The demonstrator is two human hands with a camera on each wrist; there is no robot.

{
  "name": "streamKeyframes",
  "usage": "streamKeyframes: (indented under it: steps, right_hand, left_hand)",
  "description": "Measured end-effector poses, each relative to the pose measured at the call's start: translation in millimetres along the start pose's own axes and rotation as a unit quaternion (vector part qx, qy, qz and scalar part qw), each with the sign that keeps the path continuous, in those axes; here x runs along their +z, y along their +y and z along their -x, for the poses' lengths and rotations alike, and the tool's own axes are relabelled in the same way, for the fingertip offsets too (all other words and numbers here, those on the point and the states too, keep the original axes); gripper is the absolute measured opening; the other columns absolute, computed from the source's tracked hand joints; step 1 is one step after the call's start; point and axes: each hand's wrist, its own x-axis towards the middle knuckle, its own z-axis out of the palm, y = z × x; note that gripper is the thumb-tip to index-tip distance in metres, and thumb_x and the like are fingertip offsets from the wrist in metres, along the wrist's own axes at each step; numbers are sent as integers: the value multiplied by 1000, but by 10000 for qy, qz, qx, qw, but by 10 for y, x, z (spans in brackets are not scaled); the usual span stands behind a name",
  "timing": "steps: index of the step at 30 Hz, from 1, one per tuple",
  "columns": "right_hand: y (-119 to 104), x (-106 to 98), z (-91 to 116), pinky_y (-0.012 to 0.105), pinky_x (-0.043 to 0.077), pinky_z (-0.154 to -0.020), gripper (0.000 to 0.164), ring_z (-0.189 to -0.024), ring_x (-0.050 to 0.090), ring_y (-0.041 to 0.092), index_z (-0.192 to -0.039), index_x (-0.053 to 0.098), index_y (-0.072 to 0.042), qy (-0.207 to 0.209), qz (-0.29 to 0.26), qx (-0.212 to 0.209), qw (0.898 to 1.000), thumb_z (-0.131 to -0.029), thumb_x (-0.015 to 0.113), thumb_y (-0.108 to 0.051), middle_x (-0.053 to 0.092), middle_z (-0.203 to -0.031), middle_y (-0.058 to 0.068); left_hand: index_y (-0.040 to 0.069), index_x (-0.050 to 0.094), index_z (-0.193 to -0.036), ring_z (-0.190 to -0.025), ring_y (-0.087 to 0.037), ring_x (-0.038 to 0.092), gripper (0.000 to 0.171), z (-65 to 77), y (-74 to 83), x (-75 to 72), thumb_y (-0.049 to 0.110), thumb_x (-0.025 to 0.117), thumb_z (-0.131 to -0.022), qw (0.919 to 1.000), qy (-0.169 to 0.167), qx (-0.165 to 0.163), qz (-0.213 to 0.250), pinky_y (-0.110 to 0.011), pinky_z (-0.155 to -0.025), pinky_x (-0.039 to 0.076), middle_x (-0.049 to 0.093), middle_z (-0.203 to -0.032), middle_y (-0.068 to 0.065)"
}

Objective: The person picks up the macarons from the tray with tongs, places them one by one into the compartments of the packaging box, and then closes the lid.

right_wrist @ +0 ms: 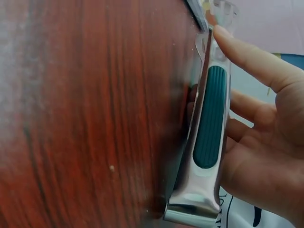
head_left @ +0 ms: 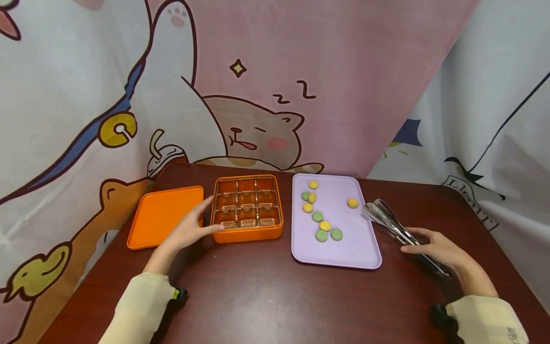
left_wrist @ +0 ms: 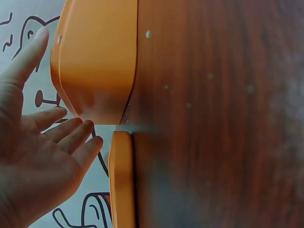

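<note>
An orange box [head_left: 248, 233] with a clear divided insert of several compartments stands left of centre. My left hand [head_left: 189, 229] is at its left side, thumb near the front corner and fingers spread along the side; in the left wrist view the fingers [left_wrist: 71, 128] are fairly straight, and contact is hard to tell. My right hand [head_left: 438, 248] holds metal tongs [head_left: 388, 224] with green grip inserts [right_wrist: 210, 118], thumb on one side and fingers reaching behind. The tongs' tips are at the right edge of a lilac tray [head_left: 343, 253], near a yellow piece [head_left: 352, 203].
Several small yellow and green moulded pieces, such as a green one [head_left: 321, 235], lie on the tray, mostly on its left half. A flat orange lid [head_left: 163, 215] lies left of the box. A printed curtain [head_left: 343, 86] hangs behind the dark wooden table [head_left: 258, 296].
</note>
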Motion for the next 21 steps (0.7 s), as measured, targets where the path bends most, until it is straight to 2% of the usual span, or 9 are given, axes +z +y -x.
streamKeyframes:
  steps: [7, 11, 17, 21]
  right_hand:
    - [90, 8, 35, 41, 51, -83, 75, -107, 57, 30, -145, 41, 10, -195, -255, 33, 9995, -91, 70, -35, 54, -133, 35]
    - [87, 29, 24, 31, 49, -78, 71, -99, 55, 16, -143, 44, 8, -133, -343, -75, 9993, -90, 71, -32, 57, -129, 30]
    - [77, 21, -15, 29, 47, -77, 70, -98, 54, 17, -142, 46, 8, -55, -322, -60, 9994, -90, 72, -31, 58, -128, 28]
    - [94, -4, -21, 25, 47, -73, 67, -92, 53, 10, -140, 48, 9, 27, -337, -107, 9994, -90, 73, -27, 60, -124, 26]
  left_hand:
    - [7, 18, -160, -148, -49, 24, 95, -3, -21, 19, 34, 75, -89, 9998, -96, 95, 127, -65, -115, 29, 15, -166, -22]
    - [8, 18, -160, -148, -49, 23, 96, 4, -29, 8, 36, 75, -88, 9998, -97, 113, 145, -66, -115, 28, 14, -166, -22]
    - [9, 16, -161, -150, -48, 21, 97, -3, -52, -1, 36, 75, -89, 9998, -155, 84, 80, -65, -116, 27, 12, -167, -19]
    - [8, 15, -161, -150, -48, 20, 96, -25, -35, 9, 36, 74, -90, 9996, -240, 98, 56, -65, -117, 24, 12, -168, -18]
